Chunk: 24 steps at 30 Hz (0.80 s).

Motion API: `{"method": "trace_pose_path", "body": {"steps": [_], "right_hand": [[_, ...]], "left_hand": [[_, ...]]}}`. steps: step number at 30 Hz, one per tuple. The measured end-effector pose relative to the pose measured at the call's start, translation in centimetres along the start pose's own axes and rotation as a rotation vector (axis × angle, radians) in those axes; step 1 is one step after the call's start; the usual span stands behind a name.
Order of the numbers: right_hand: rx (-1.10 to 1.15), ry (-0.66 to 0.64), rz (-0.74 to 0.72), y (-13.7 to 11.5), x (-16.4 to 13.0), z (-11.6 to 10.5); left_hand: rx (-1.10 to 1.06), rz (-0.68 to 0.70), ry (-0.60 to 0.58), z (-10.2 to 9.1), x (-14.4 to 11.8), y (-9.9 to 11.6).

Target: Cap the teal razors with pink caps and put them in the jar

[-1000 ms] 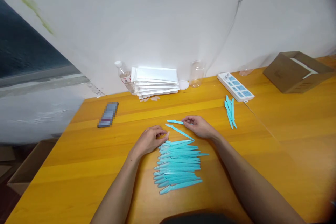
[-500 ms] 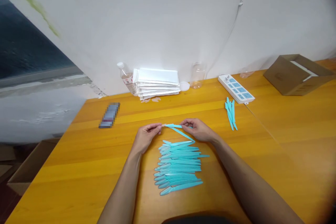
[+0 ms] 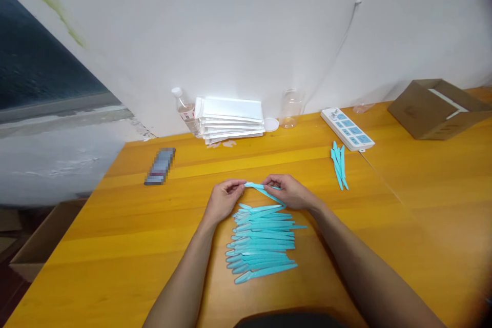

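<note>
The left hand (image 3: 226,199) has reached the turquoise stick (image 3: 255,185) at its tip.

Bare forearms (image 3: 355,253), dark clothing (image 3: 292,319) at bottom edge

I'm making out no words: left of the white stack (image 3: 232,117), a bottle's (image 3: 185,107) label (image 3: 188,114) is showing illegible red marks; well right of the stack, a carton (image 3: 417,113) is bearing faint ones.

Shows a yellow-brown wooden table (image 3: 115,246). Carries turquoise sticks (image 3: 265,239), a phone (image 3: 160,166), stacked white packets (image 3: 232,108), bottle (image 3: 187,111), power strip (image 3: 348,130) and cardboard box (image 3: 418,113).
</note>
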State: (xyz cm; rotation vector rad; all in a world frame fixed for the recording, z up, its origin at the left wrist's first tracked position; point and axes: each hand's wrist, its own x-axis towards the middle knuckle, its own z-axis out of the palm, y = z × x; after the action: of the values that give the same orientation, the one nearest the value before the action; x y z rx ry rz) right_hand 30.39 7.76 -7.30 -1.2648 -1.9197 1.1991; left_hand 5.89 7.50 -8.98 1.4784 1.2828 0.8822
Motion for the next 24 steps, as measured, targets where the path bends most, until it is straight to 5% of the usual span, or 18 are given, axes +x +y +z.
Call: {"method": "trace_pose_path", "body": {"steps": [8, 14, 16, 21, 24], "right_hand": [[-0.468, 0.068, 0.072, -1.8, -0.3, 0.2], [-0.394, -0.1, 0.071, -1.8, -0.7, -0.9], [-0.438, 0.011, 0.183, -1.2, -1.0, -2.8], [-0.713, 0.734, 0.656, 2.5, -3.1, -9.7], [-0.686, 0.803, 0.831, 4.9, -4.8, -12.4]], "left_hand": [[0.542, 0.413, -0.196, -0.6, 3.4, 2.2], [0.58, 0.353, -0.366, -1.6, -0.3, 3.1], [0.531, 0.3, -0.349, -2.4, -1.5, 3.1], [0.432, 0.229, -0.118, -4.7, 0.0, 2.6], [0.374, 0.216, -0.025, -5.8, 3.0, 2.0]]}}
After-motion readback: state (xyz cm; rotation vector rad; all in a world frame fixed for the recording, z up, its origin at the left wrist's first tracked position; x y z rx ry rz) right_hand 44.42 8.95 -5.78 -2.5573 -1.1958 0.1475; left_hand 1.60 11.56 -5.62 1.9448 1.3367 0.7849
